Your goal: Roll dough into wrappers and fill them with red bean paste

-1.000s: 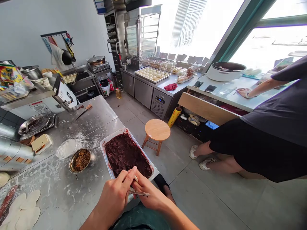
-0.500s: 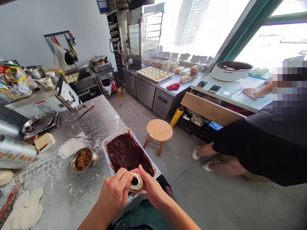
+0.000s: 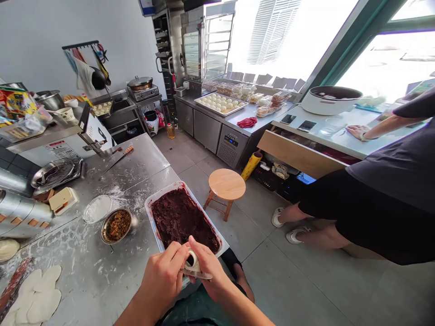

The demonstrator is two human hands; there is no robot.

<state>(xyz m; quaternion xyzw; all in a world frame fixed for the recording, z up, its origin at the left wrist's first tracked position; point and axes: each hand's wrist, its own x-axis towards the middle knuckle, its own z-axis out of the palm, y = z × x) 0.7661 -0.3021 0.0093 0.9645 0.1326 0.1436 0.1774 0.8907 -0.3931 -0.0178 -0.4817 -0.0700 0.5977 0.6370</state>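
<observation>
A white dough bun (image 3: 196, 266), its top partly gathered round dark filling, is held between my two hands over the near end of the filling tub. My left hand (image 3: 162, 270) has its fingers pinched at the bun's left edge. On the other side my right hand (image 3: 211, 270) cups the bun, thumb along its rim. A thin flat metal blade (image 3: 201, 275) lies across below the bun; which hand carries it, I cannot tell. Dark red-brown paste (image 3: 180, 215) fills the white tub (image 3: 147, 206). Round flat dough wrappers (image 3: 44, 305) overlap at lower left.
A bowl of chopped filling (image 3: 117, 225) and a dish of flour (image 3: 98, 208) stand left of the tub. Further back lies a knife (image 3: 118, 157). Beyond the table edge are a wooden stool (image 3: 227, 183) and a person (image 3: 390, 181) at the right counter. A tray of buns (image 3: 220, 105) sits behind.
The opening in the dough has become smaller, and my right thumb has moved in over its rim. Both hands have shifted slightly. The blade's tip now reaches further right.
</observation>
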